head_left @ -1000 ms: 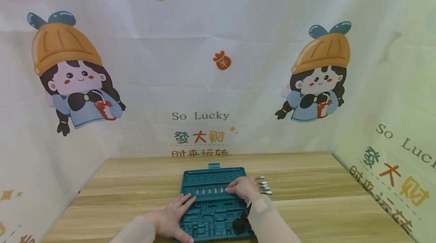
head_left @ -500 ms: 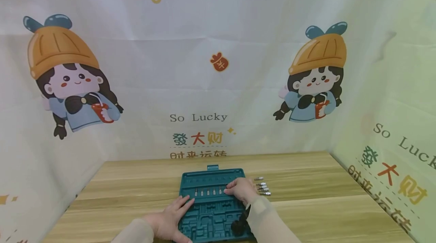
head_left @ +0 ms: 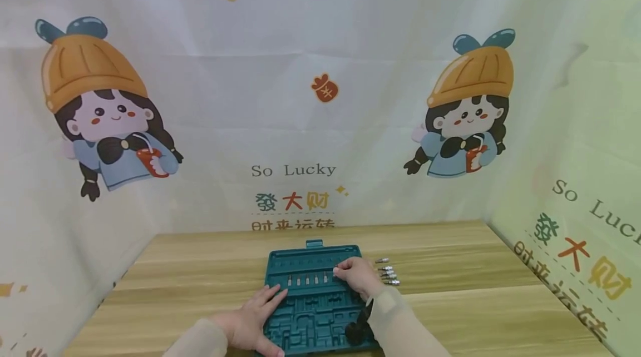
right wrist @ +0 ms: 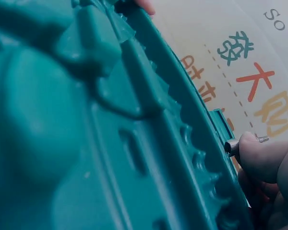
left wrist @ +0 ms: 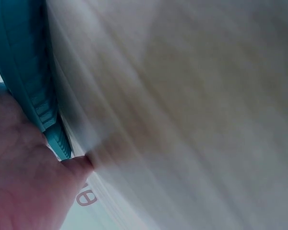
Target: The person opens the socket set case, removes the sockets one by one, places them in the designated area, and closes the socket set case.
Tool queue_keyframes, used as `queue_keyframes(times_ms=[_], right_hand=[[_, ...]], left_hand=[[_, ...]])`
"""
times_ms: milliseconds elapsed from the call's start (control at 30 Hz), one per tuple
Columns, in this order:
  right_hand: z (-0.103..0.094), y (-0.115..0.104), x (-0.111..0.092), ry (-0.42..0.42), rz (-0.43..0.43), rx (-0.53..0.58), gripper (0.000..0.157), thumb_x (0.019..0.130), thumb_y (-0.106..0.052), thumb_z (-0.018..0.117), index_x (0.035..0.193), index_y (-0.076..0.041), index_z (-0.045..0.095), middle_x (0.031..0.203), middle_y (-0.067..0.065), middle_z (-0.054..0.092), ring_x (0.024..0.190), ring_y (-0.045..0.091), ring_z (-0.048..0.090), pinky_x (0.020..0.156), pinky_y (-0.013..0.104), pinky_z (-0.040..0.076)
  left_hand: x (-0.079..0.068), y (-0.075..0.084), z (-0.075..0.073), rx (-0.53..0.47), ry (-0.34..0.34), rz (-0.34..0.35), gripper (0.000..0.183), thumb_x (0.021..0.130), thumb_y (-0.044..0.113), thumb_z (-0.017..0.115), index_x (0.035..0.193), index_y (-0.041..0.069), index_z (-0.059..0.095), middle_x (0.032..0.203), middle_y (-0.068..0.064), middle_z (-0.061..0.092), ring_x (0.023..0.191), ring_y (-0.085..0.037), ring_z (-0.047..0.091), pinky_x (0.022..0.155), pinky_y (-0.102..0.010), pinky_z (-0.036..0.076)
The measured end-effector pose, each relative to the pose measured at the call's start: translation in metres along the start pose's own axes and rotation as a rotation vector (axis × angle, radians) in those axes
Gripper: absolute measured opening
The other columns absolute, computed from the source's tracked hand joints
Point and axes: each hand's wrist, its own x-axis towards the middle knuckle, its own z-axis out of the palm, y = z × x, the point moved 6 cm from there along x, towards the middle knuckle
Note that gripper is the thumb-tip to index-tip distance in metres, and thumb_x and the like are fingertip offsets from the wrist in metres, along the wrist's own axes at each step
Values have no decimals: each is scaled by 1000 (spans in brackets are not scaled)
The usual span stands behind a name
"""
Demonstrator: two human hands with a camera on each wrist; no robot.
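My right hand [head_left: 359,276] pinches a small silver bit socket [right wrist: 233,146] between thumb and fingers, over the right part of the open teal tool case [head_left: 315,292]. In the right wrist view, the socket's hollow end points toward the case and its thin tip sticks out past the thumb. Several similar bit sockets [head_left: 307,280] stand in a row in the case, left of that hand. My left hand [head_left: 250,318] lies spread on the case's left edge, fingers straight. The left wrist view shows part of that hand beside the case's ribbed side.
Several loose bit sockets [head_left: 389,276] lie on the wooden table [head_left: 460,268] just right of the case. Moulded recesses [head_left: 310,323] fill the case's near half. A latch [head_left: 314,243] sticks out at its far edge. A printed cloth [head_left: 280,123] hangs behind the table.
My right hand has risen slightly off the row and moved a little away from me, the bit socket still pinched. My left hand stays on the case.
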Motion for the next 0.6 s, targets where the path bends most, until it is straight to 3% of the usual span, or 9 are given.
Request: queue_keyframes(times_ms=[133, 267, 467, 600], right_hand=[[-4, 0, -1, -41, -39, 50, 29, 96, -21, 62, 115, 2, 64, 117, 18, 61, 110, 36, 56, 89, 51, 46], [-13, 5, -6, -61, -34, 66, 32, 97, -24, 60, 118, 1, 62, 119, 16, 60, 112, 35, 55, 90, 53, 44], [-31, -4, -16, -102, -93, 13, 26, 99, -25, 55, 113, -2, 59, 111, 9, 63, 105, 29, 56, 86, 49, 45], [-42, -3, -19, -117, -112, 61, 21, 101, -20, 52, 110, -2, 55, 104, 7, 66, 105, 28, 58, 87, 48, 43]], left_hand=[[1, -1, 1, 12, -7, 11, 104, 75, 62, 72, 156, 28, 16, 160, -7, 9, 145, -39, 5, 104, -67, 21], [2, 0, 5, 29, -21, 32, 101, 77, 64, 69, 156, 30, 15, 160, -7, 9, 145, -38, 6, 105, -65, 22], [-2, 3, 3, 7, -1, 12, 105, 74, 63, 73, 155, 29, 17, 160, -5, 8, 145, -39, 5, 103, -67, 21], [-5, 3, -1, 12, 4, 0, 106, 72, 64, 73, 155, 29, 16, 160, -5, 7, 145, -39, 4, 104, -67, 21]])
